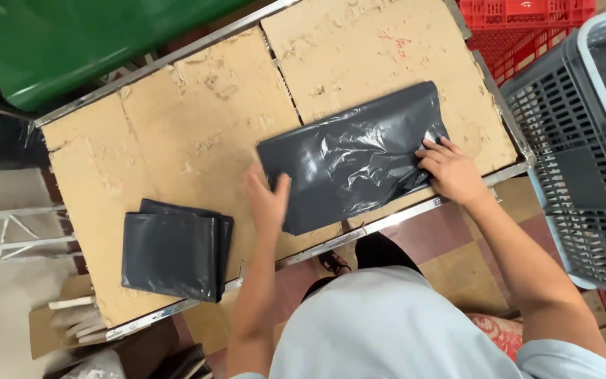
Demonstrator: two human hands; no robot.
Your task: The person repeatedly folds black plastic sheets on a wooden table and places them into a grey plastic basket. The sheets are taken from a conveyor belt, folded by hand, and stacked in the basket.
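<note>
While it lies flat near the front edge of the cardboard-covered surface (177,133), the dark grey plastic bag (348,158) is pressed by both hands: left hand (268,200) at its left end, right hand (452,172) at its right, fingers spread open, gripping nothing. Well apart, left, sits a folded bag stack (174,254); a grey crate (583,161) stands right.

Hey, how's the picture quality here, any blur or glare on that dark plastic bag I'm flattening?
Head view: left hand is motion-blurred, right hand sharp; soft glare streaks on the wrinkled dark plastic bag; the folded bag stack looks matte; lighting is even, shadows faint; straight table edges bow slightly from the wide lens.
</note>
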